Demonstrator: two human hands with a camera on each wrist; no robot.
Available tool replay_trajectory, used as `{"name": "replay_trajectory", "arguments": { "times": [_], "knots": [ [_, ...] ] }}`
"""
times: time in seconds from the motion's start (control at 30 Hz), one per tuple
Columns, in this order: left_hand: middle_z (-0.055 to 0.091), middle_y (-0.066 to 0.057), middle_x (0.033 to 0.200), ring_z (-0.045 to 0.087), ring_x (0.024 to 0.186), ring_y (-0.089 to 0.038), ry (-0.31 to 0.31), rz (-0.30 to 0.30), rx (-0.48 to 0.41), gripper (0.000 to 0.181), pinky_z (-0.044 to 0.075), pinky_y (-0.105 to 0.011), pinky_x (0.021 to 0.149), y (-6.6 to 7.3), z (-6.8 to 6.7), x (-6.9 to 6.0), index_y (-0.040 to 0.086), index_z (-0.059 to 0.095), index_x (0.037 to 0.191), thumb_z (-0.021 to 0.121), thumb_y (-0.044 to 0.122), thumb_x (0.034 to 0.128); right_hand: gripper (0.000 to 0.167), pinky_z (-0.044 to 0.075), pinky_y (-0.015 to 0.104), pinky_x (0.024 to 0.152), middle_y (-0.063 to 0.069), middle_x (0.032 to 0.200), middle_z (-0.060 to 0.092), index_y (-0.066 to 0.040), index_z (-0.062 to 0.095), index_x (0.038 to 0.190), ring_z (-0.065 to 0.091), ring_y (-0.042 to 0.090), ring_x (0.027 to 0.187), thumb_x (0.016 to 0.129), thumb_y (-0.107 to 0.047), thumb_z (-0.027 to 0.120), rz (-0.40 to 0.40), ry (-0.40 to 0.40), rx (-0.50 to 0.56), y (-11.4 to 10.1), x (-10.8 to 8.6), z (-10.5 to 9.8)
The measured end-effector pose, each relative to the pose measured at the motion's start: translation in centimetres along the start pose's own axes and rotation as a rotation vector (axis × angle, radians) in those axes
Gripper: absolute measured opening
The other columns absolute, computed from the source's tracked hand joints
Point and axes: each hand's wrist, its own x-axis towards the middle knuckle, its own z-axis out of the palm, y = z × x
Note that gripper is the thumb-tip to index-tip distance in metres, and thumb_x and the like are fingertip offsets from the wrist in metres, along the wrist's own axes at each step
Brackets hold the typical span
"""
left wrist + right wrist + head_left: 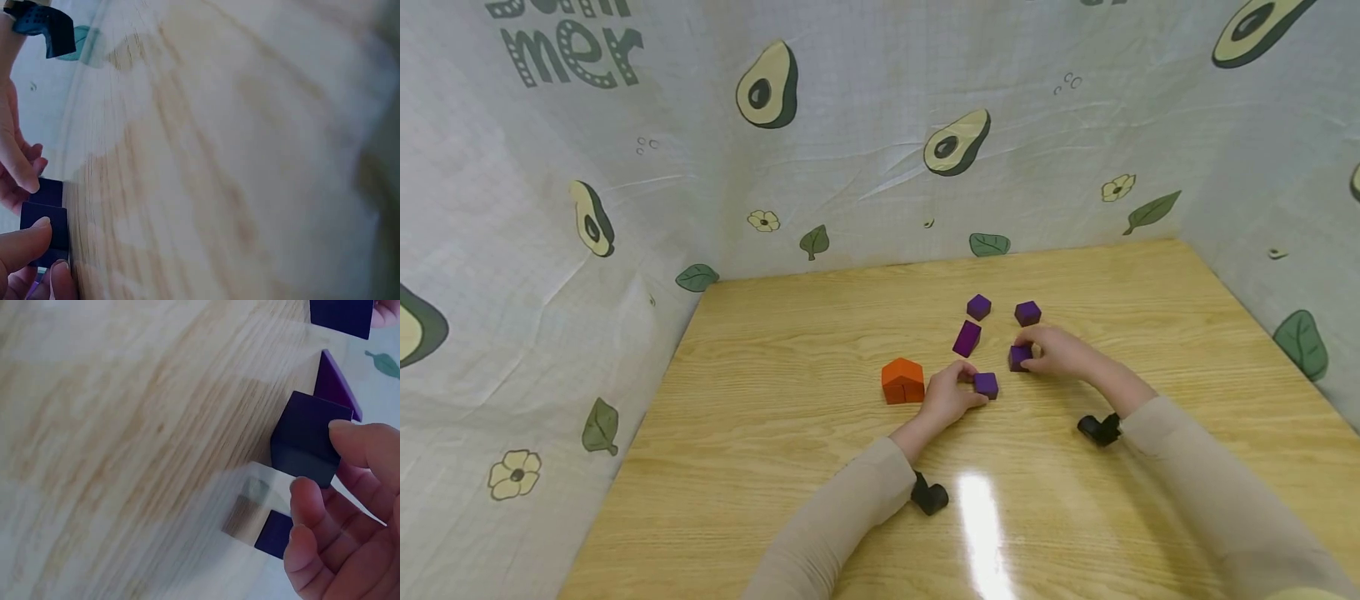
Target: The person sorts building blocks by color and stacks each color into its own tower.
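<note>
In the head view my left hand (946, 396) pinches a purple cube (987, 385) between thumb and fingers on the wooden table. To its right, my right hand (1052, 350) grips a second purple cube (1019, 358), a little farther back. The two cubes stand apart. The left wrist view shows the left thumb across the face of the nearer cube (45, 225), the right hand (15, 156) behind it. From the right wrist, thumb and fingertips hold the cube (309, 434) by its side, with a purple triangular block (337, 384) just beyond.
Behind the hands lie a purple wedge-like block (967, 338) and two more purple cubes, one on the left (978, 307), one on the right (1027, 313). Orange blocks (902, 382) stand together left of the left hand. A patterned cloth (865, 183) hangs along the table's back.
</note>
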Motion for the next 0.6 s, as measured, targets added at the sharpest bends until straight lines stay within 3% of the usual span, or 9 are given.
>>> {"name": "replay_trajectory", "arguments": {
  "times": [0.2, 0.37, 0.6],
  "knots": [
    [0.065, 0.001, 0.095, 0.059, 0.091, -0.013, 0.001, -0.003, -0.01, 0.032, 0.043, -0.023, 0.081, -0.1, 0.0, 0.0, 0.013, 0.059, 0.097, 0.078, 0.013, 0.0713, 0.026, 0.043, 0.03, 0.066, 0.017, 0.1, 0.061, 0.004, 0.06, 0.103, 0.05, 0.019, 0.075, 0.079, -0.004, 0.066, -0.02, -0.03, -0.003, -0.7, -0.3, 0.8],
    [0.065, 0.001, 0.094, 0.058, 0.09, -0.013, -0.002, -0.007, -0.014, 0.031, 0.043, -0.023, 0.079, -0.1, 0.1, 0.0, 0.013, 0.06, 0.096, 0.079, 0.014, 0.0708, 0.027, 0.039, 0.024, 0.06, 0.01, 0.093, 0.06, 0.003, 0.06, 0.103, 0.045, 0.013, 0.066, 0.079, -0.006, 0.067, -0.036, -0.046, 0.038, -1.4, -0.7, 1.4],
    [0.065, 0.001, 0.094, 0.058, 0.09, -0.013, 0.001, -0.007, -0.016, 0.032, 0.043, -0.023, 0.08, -0.3, 0.1, 0.2, 0.013, 0.06, 0.096, 0.079, 0.014, 0.0709, 0.026, 0.037, 0.022, 0.058, 0.01, 0.093, 0.061, 0.002, 0.059, 0.101, 0.043, 0.011, 0.064, 0.078, -0.007, 0.068, -0.066, -0.05, 0.074, -2.0, -0.8, 1.8]
  ]
}}
